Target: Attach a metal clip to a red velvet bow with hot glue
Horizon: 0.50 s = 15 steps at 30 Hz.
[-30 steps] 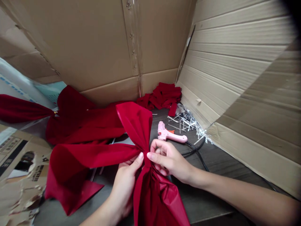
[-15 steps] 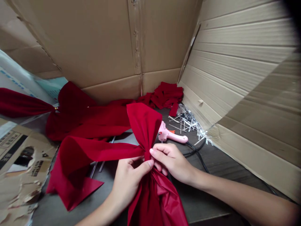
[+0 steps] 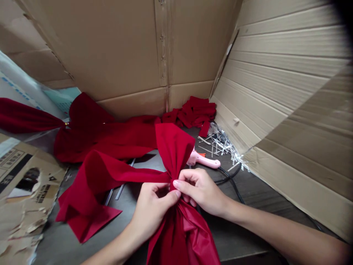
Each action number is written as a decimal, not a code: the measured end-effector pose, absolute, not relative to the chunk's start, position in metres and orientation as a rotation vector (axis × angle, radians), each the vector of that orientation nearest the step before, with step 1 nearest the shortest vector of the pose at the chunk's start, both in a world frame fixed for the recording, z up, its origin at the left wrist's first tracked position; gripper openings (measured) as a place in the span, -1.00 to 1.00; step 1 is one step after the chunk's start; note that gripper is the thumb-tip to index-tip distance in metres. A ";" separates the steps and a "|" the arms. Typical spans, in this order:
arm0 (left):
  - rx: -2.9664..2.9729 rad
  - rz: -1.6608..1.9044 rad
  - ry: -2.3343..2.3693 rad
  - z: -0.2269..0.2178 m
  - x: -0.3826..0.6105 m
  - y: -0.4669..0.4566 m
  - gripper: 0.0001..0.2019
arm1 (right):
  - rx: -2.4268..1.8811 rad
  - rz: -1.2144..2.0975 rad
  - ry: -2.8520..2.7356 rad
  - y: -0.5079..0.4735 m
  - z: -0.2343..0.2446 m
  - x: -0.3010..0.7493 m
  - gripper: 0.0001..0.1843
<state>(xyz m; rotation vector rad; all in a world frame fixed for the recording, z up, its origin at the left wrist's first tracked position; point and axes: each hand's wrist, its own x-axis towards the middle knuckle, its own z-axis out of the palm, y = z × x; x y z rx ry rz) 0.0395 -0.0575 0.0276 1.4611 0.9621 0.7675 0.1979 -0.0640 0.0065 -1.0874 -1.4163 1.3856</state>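
A red velvet bow (image 3: 174, 147) stands upright between my hands, gathered tightly at its middle. My left hand (image 3: 154, 206) pinches the gathered centre from the left, thumb pressed on the front. From the right, my right hand (image 3: 197, 187) grips the same centre with thumb and fingertips, the two thumbs almost meeting. One ribbon tail (image 3: 110, 171) runs out to the left and curls down onto the table. More cloth with a shiny underside (image 3: 200, 232) hangs toward me. Behind the bow lies a pink glue gun (image 3: 205, 161), its nozzle end hidden by the bow.
Folded red strips (image 3: 195, 110) are heaped at the back, beside silver twist ties (image 3: 220, 141). Larger red bows (image 3: 104, 140) lie at the left behind a torn cardboard piece (image 3: 30, 198). Clear glue sticks (image 3: 120, 191) rest on the table. Cardboard walls (image 3: 124, 48) enclose the back and right. A black cable (image 3: 234, 184) trails rightward.
The bow's upper loop has tilted slightly right and now covers more of the glue gun. My right thumb has slid left across the gathered centre. The view has shifted a little.
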 end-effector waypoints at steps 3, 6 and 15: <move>1.500 0.765 1.047 0.025 0.041 -0.058 -0.79 | -1.079 1.328 -1.459 -0.063 0.008 0.199 -0.70; 1.458 0.786 1.107 0.024 0.041 -0.059 -0.78 | -1.070 1.298 -1.487 -0.060 0.008 0.201 -0.71; 0.853 0.719 0.915 0.030 0.035 -0.052 -0.66 | -0.984 1.331 -1.472 -0.054 0.004 0.206 -0.70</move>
